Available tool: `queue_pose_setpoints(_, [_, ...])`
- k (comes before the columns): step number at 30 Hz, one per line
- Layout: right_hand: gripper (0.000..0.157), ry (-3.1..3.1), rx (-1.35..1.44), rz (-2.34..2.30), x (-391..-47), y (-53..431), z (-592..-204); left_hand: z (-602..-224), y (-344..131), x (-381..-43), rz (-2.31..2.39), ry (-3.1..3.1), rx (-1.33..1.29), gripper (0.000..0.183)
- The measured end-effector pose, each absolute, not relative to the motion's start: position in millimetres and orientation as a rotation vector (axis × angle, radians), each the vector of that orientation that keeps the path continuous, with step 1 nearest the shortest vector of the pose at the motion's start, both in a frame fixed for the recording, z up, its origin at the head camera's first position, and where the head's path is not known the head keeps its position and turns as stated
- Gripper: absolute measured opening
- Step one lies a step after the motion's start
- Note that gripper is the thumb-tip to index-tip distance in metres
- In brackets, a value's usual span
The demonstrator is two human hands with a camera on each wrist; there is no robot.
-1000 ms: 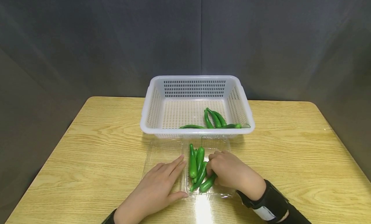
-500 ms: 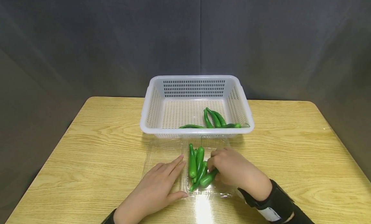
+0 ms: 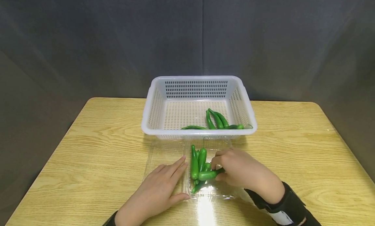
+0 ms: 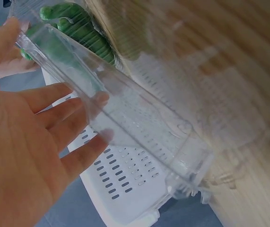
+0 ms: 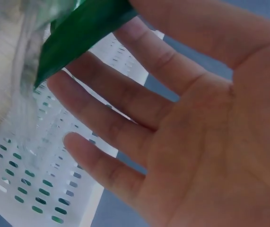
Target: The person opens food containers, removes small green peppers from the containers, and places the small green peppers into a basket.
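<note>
My right hand [image 3: 241,169] pinches a green chili pepper [image 3: 207,175] between thumb and fingers, over the right half of a clear plastic clamshell box [image 3: 218,192]. In the right wrist view, the dark green pepper [image 5: 80,40] lies between thumb and fingertips. Several other green peppers [image 3: 194,162] lie along the left side of that half, partly under the held one. My left hand [image 3: 162,187] rests with fairly straight fingers on the box's open lid half [image 3: 167,151]. In the left wrist view, its fingers touch the clear plastic wall [image 4: 125,125].
A white perforated basket [image 3: 199,132] stands just behind the box, with several green peppers [image 3: 216,118] at its front right. Wooden tabletop [image 3: 105,148] stretches out on both sides. A dark grey curtain [image 3: 187,34] hangs behind the table.
My right hand has shifted slightly right and up, turning the held pepper from slanted to nearly level across the others. The left hand has stayed in place.
</note>
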State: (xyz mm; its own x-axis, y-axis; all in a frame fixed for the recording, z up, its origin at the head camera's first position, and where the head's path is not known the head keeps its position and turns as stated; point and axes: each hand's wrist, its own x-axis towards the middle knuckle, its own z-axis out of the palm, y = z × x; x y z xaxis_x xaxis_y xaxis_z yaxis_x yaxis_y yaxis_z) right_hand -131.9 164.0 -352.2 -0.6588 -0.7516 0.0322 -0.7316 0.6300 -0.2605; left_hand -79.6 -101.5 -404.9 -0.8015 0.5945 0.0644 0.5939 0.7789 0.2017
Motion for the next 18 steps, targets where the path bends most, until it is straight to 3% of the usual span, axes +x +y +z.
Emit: queue_pose_setpoints(18, [0.018, 2.805, -1.316, -0.523, -129.4, 163.5, -344.9, -405.3, -101.6, -80.1, 0.336, 2.968, 1.006, 0.085])
